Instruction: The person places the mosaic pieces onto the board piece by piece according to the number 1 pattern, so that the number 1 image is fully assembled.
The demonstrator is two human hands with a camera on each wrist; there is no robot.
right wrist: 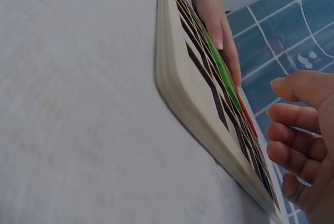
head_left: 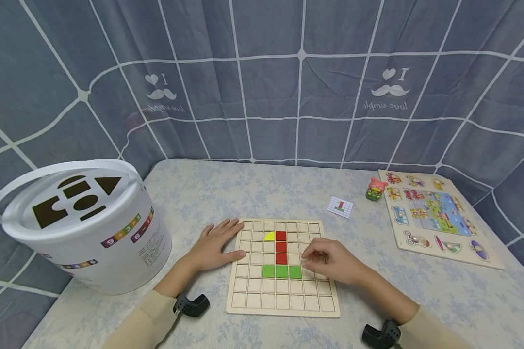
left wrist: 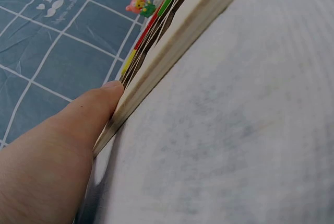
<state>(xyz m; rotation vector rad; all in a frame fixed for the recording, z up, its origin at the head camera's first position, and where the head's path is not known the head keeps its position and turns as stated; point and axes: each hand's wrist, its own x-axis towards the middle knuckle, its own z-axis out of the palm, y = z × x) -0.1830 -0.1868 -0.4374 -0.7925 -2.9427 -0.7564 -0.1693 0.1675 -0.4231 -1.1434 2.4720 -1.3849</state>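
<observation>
A wooden grid board point(head_left: 254, 300) lies on the table in the head view. Set in it are a column of red squares point(head_left: 281, 247), a row of green squares point(head_left: 281, 271) and a yellow rounded piece point(head_left: 270, 236) left of the top red one. My left hand point(head_left: 218, 245) rests along the board's left edge, fingers spread and thumb on the rim. Over the right half hovers my right hand point(head_left: 332, 259), its fingers loosely curled. In the right wrist view its thumb point(right wrist: 300, 87) stands apart from the fingers, with nothing between them.
Behind the board lies a small pattern card point(head_left: 340, 207). A pink-headed figurine point(head_left: 375, 189) stands beside a picture puzzle board point(head_left: 441, 215) at right. At left is a white bucket point(head_left: 113, 257) with shape cutouts in its lid. A blue checked curtain point(head_left: 270, 97) hangs behind the table.
</observation>
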